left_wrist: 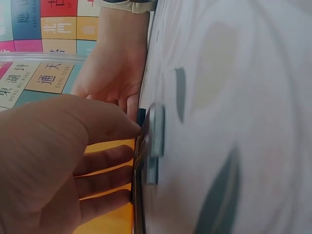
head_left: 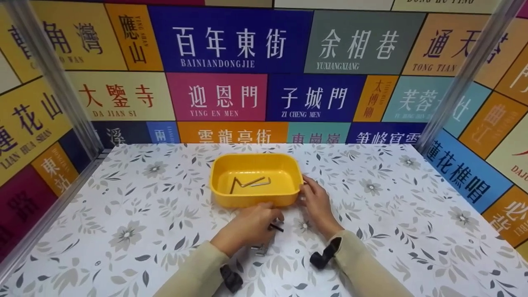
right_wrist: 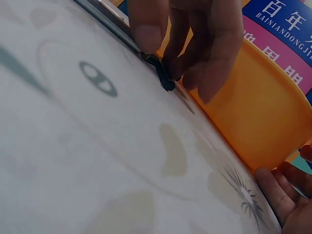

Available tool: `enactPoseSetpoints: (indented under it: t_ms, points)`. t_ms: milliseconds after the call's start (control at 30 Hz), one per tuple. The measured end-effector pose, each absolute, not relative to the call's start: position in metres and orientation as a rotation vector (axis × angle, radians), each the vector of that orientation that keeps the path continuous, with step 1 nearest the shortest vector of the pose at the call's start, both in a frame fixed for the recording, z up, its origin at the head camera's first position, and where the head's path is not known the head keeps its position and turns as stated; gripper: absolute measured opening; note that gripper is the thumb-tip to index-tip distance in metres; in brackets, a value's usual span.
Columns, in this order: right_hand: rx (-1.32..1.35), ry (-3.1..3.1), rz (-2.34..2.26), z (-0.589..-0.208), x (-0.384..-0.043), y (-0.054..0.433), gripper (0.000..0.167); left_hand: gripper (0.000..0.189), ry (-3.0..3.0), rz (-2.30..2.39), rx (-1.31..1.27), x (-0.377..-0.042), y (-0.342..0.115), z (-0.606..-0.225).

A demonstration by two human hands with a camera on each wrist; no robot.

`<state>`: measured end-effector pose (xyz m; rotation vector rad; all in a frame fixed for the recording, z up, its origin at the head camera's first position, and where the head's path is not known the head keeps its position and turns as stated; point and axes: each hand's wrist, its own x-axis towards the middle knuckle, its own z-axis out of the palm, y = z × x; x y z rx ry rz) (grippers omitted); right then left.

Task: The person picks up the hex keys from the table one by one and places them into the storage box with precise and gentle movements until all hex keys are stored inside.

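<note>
A yellow plastic basket [head_left: 255,201] stands on the table with several L-shaped hex keys [head_left: 260,184] inside. In front of it my left hand [head_left: 249,226] pinches a dark hex key [head_left: 277,227] low over the tabletop. Under that hand lie silver metal pieces [head_left: 260,249]; the left wrist view shows the metal [left_wrist: 157,131] close up by the thumb, its full shape hidden. My right hand [head_left: 317,204] touches the basket's right end. Its fingertips [right_wrist: 267,178] show low against the wall in the right wrist view; whether they grip is unclear.
A white cloth with grey flowers and leaves covers the table [head_left: 396,231]. Coloured panels with Chinese lettering [head_left: 231,39] form the back and sides. Clear upright posts [head_left: 458,78] stand at the rear corners. Black straps [head_left: 324,258] hang at both sleeve cuffs.
</note>
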<state>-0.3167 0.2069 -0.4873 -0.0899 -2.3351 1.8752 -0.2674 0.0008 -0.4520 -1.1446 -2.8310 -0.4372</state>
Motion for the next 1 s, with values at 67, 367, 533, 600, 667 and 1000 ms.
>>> enactPoseSetpoints:
  t_ms: [67,367,533,600,667,1000]
  points:
    - [-0.091,-2.332,1.875,-0.487,-0.316,0.208,0.049,0.026,-2.844,-0.406,-1.140,-0.268,0.004,-0.452]
    - [-0.105,-2.339,1.842,-0.490,-0.316,0.207,0.048,0.020,-2.890,-0.290,-1.086,-0.271,0.015,-0.450]
    - [-0.082,-2.315,1.856,-0.490,-0.316,0.205,0.048,0.011,-2.864,-0.291,-1.070,-0.273,0.018,-0.450]
    - [-0.077,-2.310,1.861,-0.489,-0.316,0.205,0.047,0.009,-2.870,-0.289,-1.063,-0.274,0.019,-0.449]
    - [-0.074,-2.313,1.857,-0.488,-0.316,0.205,0.048,0.007,-2.875,-0.277,-1.058,-0.274,0.019,-0.449]
    - [-0.102,-2.318,1.864,-0.487,-0.317,0.206,0.049,0.007,-2.820,-0.263,-1.072,-0.274,0.021,-0.448]
